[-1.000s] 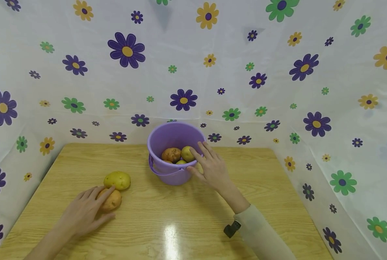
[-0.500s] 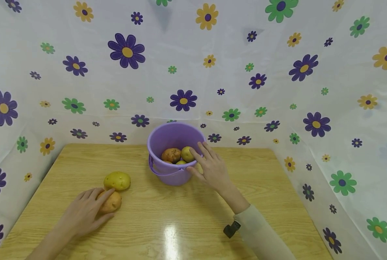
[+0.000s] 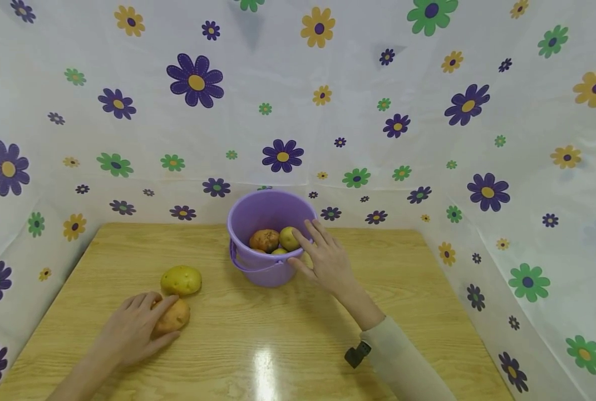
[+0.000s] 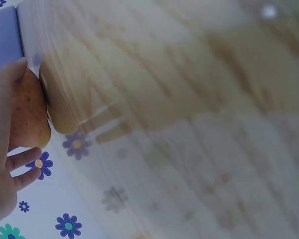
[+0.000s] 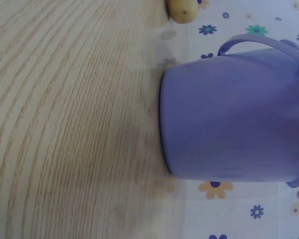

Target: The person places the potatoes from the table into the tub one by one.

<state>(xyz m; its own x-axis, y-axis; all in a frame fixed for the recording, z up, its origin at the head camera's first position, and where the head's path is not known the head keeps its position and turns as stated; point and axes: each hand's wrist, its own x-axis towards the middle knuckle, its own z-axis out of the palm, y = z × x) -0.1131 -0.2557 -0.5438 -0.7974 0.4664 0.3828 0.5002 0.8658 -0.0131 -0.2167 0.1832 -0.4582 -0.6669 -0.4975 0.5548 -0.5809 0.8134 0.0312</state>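
My left hand [image 3: 132, 328] holds a tan potato [image 3: 176, 315] at the left of the table, thumb on the near side and fingers over its far side. In the left wrist view, that potato [image 4: 30, 112] sits against the palm, with two fingers standing off it. Just beyond lies a yellow potato [image 3: 181, 280]. My right hand [image 3: 330, 262] rests at the right rim of a purple bucket [image 3: 265, 273], fingers spread and fairly straight, thumb outside the front rim. Inside the bucket are a brown potato [image 3: 264, 240], a yellowish round potato [image 3: 289, 238] and others partly hidden.
The wood-grain table [image 3: 237, 345] is glossy and reflects the light. White flowered sheeting [image 3: 298, 83] walls it in at the back and both sides. The bucket's handle [image 3: 234, 253] hangs down at its left front. A dark strap device [image 3: 358, 354] is at my right wrist.
My left fingers have closed a little more round the tan potato, which has shifted slightly toward me, away from the yellow one. My right hand and the bucket have stayed put.
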